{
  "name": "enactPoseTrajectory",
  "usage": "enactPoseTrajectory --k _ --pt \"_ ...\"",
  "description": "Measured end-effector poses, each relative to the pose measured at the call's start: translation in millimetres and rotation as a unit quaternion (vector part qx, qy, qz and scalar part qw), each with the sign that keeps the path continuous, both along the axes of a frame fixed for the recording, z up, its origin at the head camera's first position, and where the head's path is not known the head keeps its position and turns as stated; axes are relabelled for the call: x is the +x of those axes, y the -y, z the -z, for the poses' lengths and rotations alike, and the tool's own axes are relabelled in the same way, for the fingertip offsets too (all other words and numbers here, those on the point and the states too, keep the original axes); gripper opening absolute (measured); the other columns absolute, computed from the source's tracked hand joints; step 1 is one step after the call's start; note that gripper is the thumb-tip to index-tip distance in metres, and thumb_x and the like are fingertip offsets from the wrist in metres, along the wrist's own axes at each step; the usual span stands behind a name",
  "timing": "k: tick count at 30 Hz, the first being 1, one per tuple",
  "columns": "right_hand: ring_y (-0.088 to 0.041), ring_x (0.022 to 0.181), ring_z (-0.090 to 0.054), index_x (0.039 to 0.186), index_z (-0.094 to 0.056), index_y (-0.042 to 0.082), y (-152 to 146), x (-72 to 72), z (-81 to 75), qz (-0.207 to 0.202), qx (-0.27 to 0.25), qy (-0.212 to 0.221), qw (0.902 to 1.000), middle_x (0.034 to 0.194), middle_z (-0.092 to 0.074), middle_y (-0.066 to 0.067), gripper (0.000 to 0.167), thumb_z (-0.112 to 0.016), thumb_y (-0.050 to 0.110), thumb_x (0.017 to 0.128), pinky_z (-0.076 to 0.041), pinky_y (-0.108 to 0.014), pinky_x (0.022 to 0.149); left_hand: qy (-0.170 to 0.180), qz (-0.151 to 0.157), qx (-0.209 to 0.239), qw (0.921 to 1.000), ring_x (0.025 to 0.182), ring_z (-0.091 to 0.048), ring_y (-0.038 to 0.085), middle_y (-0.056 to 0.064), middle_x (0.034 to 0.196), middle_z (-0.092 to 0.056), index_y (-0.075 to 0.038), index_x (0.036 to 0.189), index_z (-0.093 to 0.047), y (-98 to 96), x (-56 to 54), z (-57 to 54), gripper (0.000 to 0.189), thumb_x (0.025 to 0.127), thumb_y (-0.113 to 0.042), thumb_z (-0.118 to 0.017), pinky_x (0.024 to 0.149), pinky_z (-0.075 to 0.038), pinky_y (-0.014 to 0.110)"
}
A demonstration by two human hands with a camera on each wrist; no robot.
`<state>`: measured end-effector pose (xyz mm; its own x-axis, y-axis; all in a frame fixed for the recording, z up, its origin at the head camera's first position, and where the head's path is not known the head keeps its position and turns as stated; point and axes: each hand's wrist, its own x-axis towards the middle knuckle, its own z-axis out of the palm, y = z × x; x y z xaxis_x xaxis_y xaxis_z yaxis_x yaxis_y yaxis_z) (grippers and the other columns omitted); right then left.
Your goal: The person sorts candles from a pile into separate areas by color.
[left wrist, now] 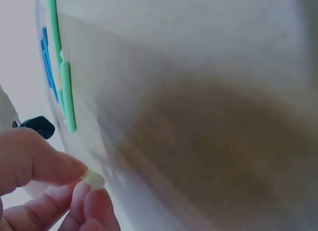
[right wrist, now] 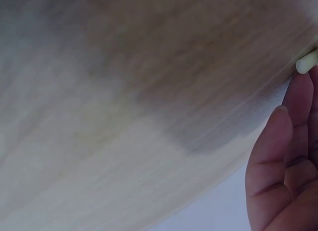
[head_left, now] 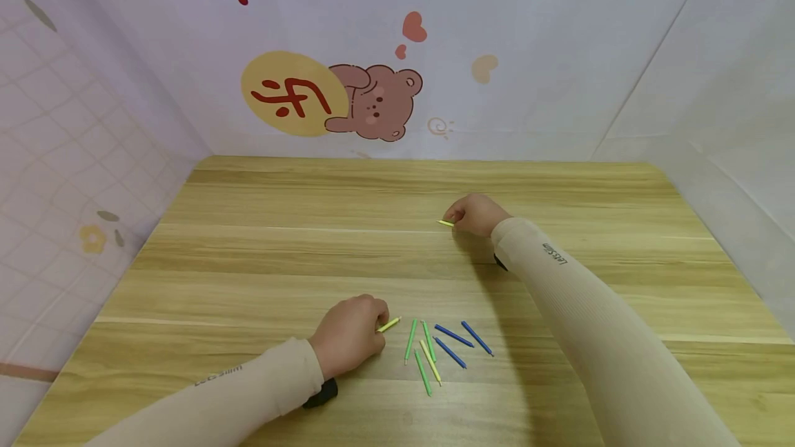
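Note:
My left hand (head_left: 349, 334) pinches a yellow candle (head_left: 390, 324) low over the wooden table. The candle's pale end (left wrist: 94, 179) shows between the fingertips in the left wrist view. Farther back, right of centre, my right hand (head_left: 478, 214) holds another yellow candle (head_left: 445, 223), its tip pointing left. That candle's blunt end (right wrist: 306, 63) appears at the fingertips in the right wrist view. Just right of my left hand lie three green candles, among them a front one (head_left: 423, 372), with a yellow candle (head_left: 430, 363) between them. Beside them are three blue candles (head_left: 450, 352).
The wooden table (head_left: 279, 254) ends at a pale back wall hanging (head_left: 534, 102) printed with a bear. Similar hangings stand at both sides. Dark wrist straps (head_left: 321, 394) show under the sleeves.

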<state>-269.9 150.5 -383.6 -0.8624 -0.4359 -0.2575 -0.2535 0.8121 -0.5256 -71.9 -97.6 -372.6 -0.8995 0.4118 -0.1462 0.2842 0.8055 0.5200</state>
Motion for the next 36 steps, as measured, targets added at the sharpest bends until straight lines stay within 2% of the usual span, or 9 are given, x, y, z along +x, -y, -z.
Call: enactPoseTrajectory --k 7,17,25,36 --pt "-0.025 0.1 -0.058 0.114 -0.07 0.005 0.0 2.4 -2.4 0.013 0.001 0.014 0.9998 0.102 -0.065 -0.009 0.028 -0.063 -0.001 0.087 -0.048 -0.04 0.086 0.002 -0.014 0.025 0.9996 0.061 -0.042 0.013 -0.002 0.067 -0.047 -0.006 0.078 -0.059 0.5 -8.8 -1.8 0.015 0.072 0.006 -0.064 0.057 -0.035 0.026" --pt "-0.022 0.092 -0.056 0.11 -0.071 0.004 -0.1 3.9 -3.0 0.012 0.0 0.006 0.9999 0.094 -0.065 -0.006 0.026 -0.062 -0.001 0.086 -0.047 -0.036 0.082 -0.024 -0.022 0.027 0.9991 0.064 -0.045 0.013 -0.003 0.068 -0.048 -0.007 0.08 -0.061 0.8 -20.9 4.7 0.014 0.073 0.004 -0.065 0.061 -0.04 0.028" --pt "-0.021 0.093 -0.056 0.113 -0.07 0.004 -1.3 6.5 -3.0 0.013 0.001 0.006 0.9999 0.096 -0.066 -0.006 0.027 -0.062 -0.001 0.087 -0.047 -0.035 0.081 -0.016 -0.021 0.034 0.9991 0.064 -0.046 0.013 -0.003 0.068 -0.049 -0.005 0.084 -0.064 -2.0 -22.5 0.6 0.014 0.073 0.004 -0.065 0.065 -0.044 0.031" --pt "-0.023 0.092 -0.058 0.112 -0.071 0.005 -7.4 5.7 -0.5 0.005 0.006 -0.004 1.0 0.096 -0.066 -0.008 0.026 -0.062 -0.001 0.087 -0.048 -0.036 0.081 -0.004 -0.037 0.04 0.9985 0.064 -0.047 0.013 -0.003 0.069 -0.05 -0.006 0.083 -0.063 -5.8 -28.2 3.9 0.015 0.073 0.005 -0.066 0.064 -0.042 0.03"
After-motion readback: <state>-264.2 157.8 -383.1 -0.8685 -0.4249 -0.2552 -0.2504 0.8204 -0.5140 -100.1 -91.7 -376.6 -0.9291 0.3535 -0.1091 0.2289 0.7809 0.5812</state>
